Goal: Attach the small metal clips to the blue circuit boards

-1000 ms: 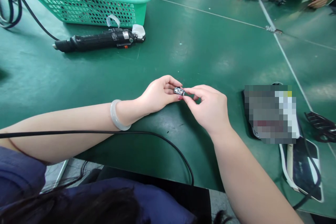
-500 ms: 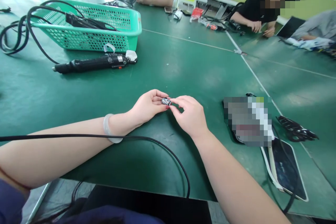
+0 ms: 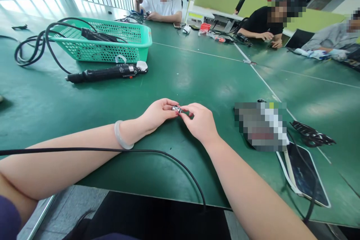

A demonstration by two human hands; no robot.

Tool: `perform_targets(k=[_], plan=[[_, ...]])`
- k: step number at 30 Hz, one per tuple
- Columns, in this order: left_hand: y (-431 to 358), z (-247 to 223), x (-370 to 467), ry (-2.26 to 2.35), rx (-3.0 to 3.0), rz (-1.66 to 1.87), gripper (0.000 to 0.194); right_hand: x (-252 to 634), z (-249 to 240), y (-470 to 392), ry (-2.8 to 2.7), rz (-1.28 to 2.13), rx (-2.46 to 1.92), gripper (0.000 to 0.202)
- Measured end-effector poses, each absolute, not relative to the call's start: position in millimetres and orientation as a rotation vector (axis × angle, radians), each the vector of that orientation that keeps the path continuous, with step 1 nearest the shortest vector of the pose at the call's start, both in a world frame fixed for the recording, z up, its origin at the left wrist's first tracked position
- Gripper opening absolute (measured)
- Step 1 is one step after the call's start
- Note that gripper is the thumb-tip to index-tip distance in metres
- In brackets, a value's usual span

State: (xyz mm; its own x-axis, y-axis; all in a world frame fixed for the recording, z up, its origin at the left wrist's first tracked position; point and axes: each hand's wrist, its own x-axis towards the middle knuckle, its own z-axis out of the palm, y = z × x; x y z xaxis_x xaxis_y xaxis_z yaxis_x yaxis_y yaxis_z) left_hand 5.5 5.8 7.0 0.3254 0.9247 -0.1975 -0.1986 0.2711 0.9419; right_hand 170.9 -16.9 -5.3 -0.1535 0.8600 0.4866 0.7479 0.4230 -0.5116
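A small silver-and-black metal part is held between my two hands, just above the green table. My left hand pinches it from the left, fingertips closed round it; a pale bangle is on that wrist. From the right, my right hand grips the same part's end between thumb and fingers. The part's fine details are too small to make out. A black cable passes over my left forearm and curves down to the table's near edge.
A green basket with a cabled black tool stands at back left. Before it lies a black electric screwdriver. At right are a blurred-out object, a tablet-like device and a black cable bundle. Several people sit across the table.
The view has tilted up, showing more of the room. Both hands stay on the small part with little change in grip. The person in white has raised one hand.
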Motion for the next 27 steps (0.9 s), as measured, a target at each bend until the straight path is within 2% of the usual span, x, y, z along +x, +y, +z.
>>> perform_targets(k=[5, 9, 14, 19, 24, 26, 27], plan=[[5, 9, 4, 0.972, 1.055, 0.874, 0.031, 170, -3, -20, -1.960, 0.217, -1.426, 0.015], [4, 7, 0, 1.140, 1.356, 0.794, 0.028, 170, -2, -22, -2.093, 0.261, -1.529, 0.013], [7, 8, -12, 1.214, 1.796, 0.722, 0.040, 171, 0, -23, -2.160, 0.282, -1.587, 0.012], [10, 9, -16, 1.267, 1.853, 0.672, 0.027, 174, 2, -24, -2.155, 0.346, -1.630, 0.011], [16, 10, -9, 1.362, 1.565, 0.853, 0.011, 176, -1, -22, -2.130, 0.386, -1.646, 0.012], [20, 26, -13, 1.311, 1.382, 1.079, 0.002, 182, 7, -23, -2.104, 0.364, -1.651, 0.016], [22, 39, -19, 1.237, 1.319, 1.234, 0.008, 187, 15, -25, -2.073, 0.334, -1.634, 0.019]])
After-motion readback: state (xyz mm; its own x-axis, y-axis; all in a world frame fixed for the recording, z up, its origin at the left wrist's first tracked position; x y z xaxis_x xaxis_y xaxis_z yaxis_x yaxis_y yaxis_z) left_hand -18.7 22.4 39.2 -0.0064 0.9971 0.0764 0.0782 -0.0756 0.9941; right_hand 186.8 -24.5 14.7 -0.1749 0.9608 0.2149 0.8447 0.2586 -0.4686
